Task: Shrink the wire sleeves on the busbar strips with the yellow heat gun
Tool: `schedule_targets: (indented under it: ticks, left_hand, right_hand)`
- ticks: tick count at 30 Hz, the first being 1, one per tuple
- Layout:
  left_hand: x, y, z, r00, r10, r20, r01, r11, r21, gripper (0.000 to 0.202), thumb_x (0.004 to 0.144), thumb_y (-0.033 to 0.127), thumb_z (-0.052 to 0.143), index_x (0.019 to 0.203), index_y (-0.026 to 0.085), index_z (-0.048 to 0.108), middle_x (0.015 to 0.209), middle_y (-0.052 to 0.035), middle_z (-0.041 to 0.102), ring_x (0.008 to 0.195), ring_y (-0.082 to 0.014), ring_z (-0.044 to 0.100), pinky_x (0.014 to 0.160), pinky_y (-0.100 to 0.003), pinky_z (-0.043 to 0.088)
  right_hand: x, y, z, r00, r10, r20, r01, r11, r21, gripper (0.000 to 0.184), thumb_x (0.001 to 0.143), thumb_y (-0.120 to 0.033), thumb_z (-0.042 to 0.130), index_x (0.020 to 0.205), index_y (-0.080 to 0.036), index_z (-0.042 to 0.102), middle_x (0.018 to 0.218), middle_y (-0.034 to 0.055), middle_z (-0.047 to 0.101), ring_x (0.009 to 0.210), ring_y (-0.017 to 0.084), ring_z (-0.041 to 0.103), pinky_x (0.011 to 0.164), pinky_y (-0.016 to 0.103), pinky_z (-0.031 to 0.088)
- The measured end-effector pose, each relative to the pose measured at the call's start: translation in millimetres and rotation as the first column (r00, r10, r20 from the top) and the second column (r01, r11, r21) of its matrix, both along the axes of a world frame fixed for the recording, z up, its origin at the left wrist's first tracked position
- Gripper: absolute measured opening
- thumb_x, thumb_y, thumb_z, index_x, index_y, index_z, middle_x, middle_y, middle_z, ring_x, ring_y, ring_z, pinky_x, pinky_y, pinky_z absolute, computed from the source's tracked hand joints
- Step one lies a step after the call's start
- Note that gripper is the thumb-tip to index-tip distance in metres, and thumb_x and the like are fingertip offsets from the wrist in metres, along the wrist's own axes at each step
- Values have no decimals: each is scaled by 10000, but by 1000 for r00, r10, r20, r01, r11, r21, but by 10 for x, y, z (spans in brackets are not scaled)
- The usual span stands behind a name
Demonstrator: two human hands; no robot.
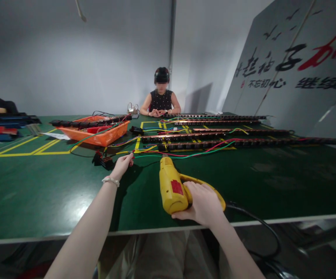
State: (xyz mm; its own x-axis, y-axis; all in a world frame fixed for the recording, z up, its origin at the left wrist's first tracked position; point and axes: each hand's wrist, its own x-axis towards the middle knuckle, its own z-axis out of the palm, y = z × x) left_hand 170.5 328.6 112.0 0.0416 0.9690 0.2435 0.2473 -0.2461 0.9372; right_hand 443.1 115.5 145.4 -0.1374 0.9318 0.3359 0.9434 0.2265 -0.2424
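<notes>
My right hand (203, 203) is wrapped round the handle of a yellow electric drill (172, 186) with a red label, which points away from me above the green table (54, 193). Its black cord (257, 224) trails off the near edge to the right. My left hand (123, 164), with a bead bracelet at the wrist, reaches forward and pinches the end of coloured wires (185, 154) next to a small black connector part (104, 160). The wires run to long black power strips (214, 136) that lie across the table.
An orange tray (98, 133) with black parts sits at the left middle. A person (162, 99) sits at the far side, hands together. Stacked dark strips (5, 126) lie far left. A large lettered board (295, 66) leans at the right. Yellow lines mark the table.
</notes>
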Motion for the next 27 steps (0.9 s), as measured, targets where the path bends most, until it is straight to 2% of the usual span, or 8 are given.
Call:
schedule_targets:
  ticks: [4, 9, 16, 19, 21, 23, 25, 27]
  left_hand:
    - [-8, 26, -33, 1000, -1, -5, 1, 1000, 0, 489, 710, 629, 537, 488, 196, 481, 497, -1, 511, 525, -130, 448, 588, -272, 357]
    - [8, 12, -20, 1000, 20, -7, -20, 1000, 4, 503, 722, 634, 516, 474, 198, 473, 477, -1, 494, 506, -128, 429, 570, -276, 345]
    - [6, -4, -4, 999, 32, -38, -31, 999, 18, 511, 727, 636, 497, 464, 199, 465, 477, -5, 499, 505, -127, 434, 570, -271, 350]
    - [-3, 21, -22, 998, 32, -50, -30, 999, 28, 514, 721, 643, 494, 464, 199, 466, 474, -11, 505, 506, -133, 442, 568, -275, 355]
    - [-5, 40, -34, 998, 42, -54, -40, 999, 29, 523, 704, 658, 499, 457, 198, 467, 464, -11, 502, 499, -132, 438, 558, -276, 355]
    - [-4, 51, -40, 997, 57, -57, -56, 998, 20, 530, 681, 675, 508, 459, 195, 473, 458, -5, 492, 495, -130, 431, 542, -272, 347]
    - [-3, 52, -37, 996, 73, -51, -73, 997, -11, 525, 651, 687, 526, 490, 189, 495, 466, 6, 480, 497, -127, 421, 521, -265, 328]
    - [-3, 42, -23, 995, 93, -39, -94, 995, -45, 523, 620, 696, 544, 558, 177, 537, 500, 15, 485, 512, -126, 416, 511, -259, 313]
  right_hand:
    - [20, -3, 3, 1000, -18, 17, 18, 1000, 3, 766, 475, -722, 713, 989, -177, 549, 957, 72, 661, 918, 289, 623, 848, 414, 417]
    - [-77, -29, -27, 999, -44, -15, 44, 999, 24, 717, 462, -718, 722, 915, -191, 542, 905, 51, 651, 897, 280, 618, 827, 396, 415]
    - [-412, -29, -59, 1000, -15, 12, 14, 994, 107, 757, 430, -737, 723, 892, -162, 554, 850, 54, 634, 818, 254, 604, 800, 378, 407]
    - [-589, -5, -61, 999, 14, 36, -18, 994, 107, 727, 499, -740, 682, 910, -155, 554, 846, 64, 629, 799, 247, 593, 785, 379, 404]
    - [-703, 8, -75, 997, 35, 75, -43, 993, 113, 590, 619, -657, 659, 917, -160, 547, 851, 72, 624, 794, 237, 586, 776, 372, 396]
    - [-806, 18, -92, 991, 50, 122, -65, 990, 127, 405, 731, -509, 625, 927, -165, 538, 857, 79, 619, 789, 227, 578, 764, 362, 385]
    - [-890, 27, -103, 985, 72, 160, -93, 987, 132, 261, 785, -373, 583, 934, -166, 530, 862, 83, 617, 782, 220, 568, 752, 355, 374]
    - [-948, 33, -103, 977, 104, 186, -129, 983, 128, 194, 800, -287, 545, 947, -162, 526, 865, 84, 617, 777, 221, 558, 740, 354, 365]
